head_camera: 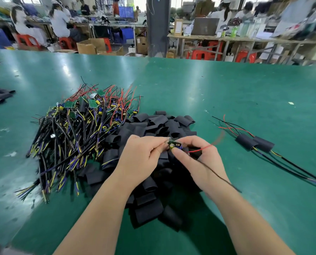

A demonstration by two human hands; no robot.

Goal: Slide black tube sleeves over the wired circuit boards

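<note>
Right hand (199, 159) above green factory bench (227, 92)

Matt black tube sleeves (154, 126) on a glossy green table (227, 92)

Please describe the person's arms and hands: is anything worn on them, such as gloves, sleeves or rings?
The left hand and the right hand are bare: no gloves and no rings show. Both forearms are bare too, with no sleeves, watch or bracelet in view down to the picture's lower edge.
</note>
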